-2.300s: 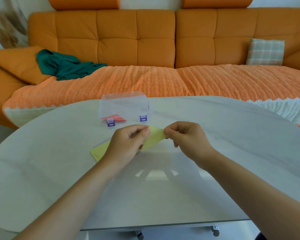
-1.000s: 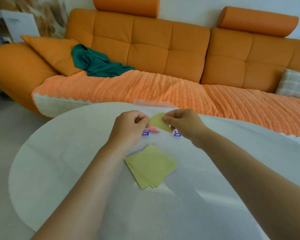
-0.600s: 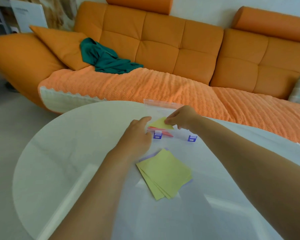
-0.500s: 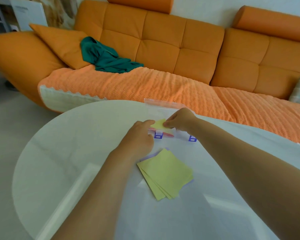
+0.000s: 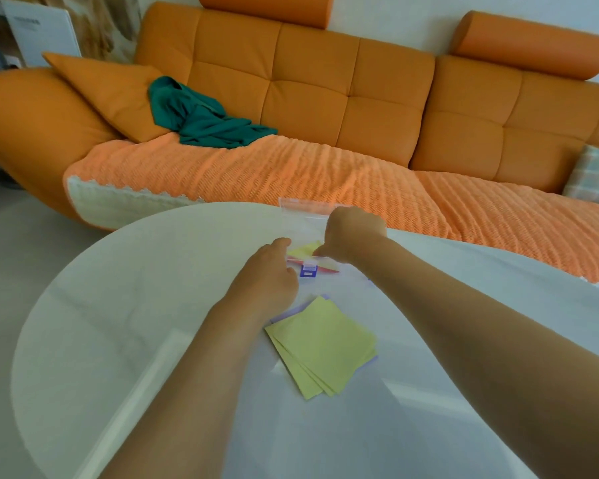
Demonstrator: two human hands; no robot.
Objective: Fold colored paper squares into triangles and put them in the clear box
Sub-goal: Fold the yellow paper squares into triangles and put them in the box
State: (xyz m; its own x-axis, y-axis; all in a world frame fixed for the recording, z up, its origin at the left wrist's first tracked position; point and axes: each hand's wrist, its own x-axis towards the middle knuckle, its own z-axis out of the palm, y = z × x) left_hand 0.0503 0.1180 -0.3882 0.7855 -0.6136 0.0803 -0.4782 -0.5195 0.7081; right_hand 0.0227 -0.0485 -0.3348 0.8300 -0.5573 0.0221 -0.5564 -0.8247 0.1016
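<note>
Head view: we have moved the yellow triangle (image 5: pixel 304 249) from mid-air into the clear box (image 5: pixel 295 219), the right hand (image 5: pixel 355 233) pinching its corner. Whether the left hand (image 5: pixel 267 274) holds anything, we cannot tell. Unfolded squares (image 5: pixel 322 344) wait on the tabletop (image 5: pixel 146 305).

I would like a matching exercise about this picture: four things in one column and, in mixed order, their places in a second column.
Things
1. yellow triangle
2. stack of paper squares
3. green cloth
4. checked cushion

Places
A. at the far right end of the sofa
B. flat on the table, between the forearms
C. pinched by the right hand at the clear box
D. on the sofa seat, beside the orange pillow

Pairs: 1-C, 2-B, 3-D, 4-A
</note>
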